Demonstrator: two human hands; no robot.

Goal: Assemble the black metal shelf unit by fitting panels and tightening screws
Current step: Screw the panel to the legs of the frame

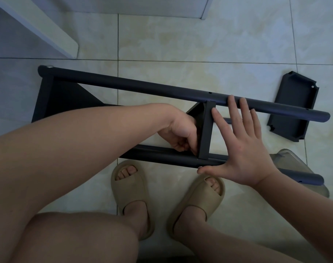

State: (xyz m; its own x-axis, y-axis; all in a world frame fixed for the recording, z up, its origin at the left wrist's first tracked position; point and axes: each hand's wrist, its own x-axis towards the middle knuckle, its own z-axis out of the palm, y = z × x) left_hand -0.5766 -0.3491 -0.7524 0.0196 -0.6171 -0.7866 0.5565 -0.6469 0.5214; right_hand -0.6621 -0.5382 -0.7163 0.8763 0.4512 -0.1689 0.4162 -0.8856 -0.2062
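Observation:
The black shelf frame lies on its side on the tiled floor. Its far tube (143, 86) and near tube (162, 154) run left to right. A black panel (205, 130) stands on edge between them. My left hand (178, 133) reaches inside the frame, its fingers curled and pinching something small at the panel's lower corner by the near tube; what it pinches is hidden. My right hand (241, 143) is spread flat, fingertips on the far tube and thumb against the near tube. A fitted panel (46, 95) closes the frame's left end.
A loose black panel (294, 109) lies on the floor at the right. A clear plastic bag (294, 168) sits under the near tube's right end. My feet in tan slippers (131, 194) stand just in front of the frame. White furniture (38, 25) stands at the back left.

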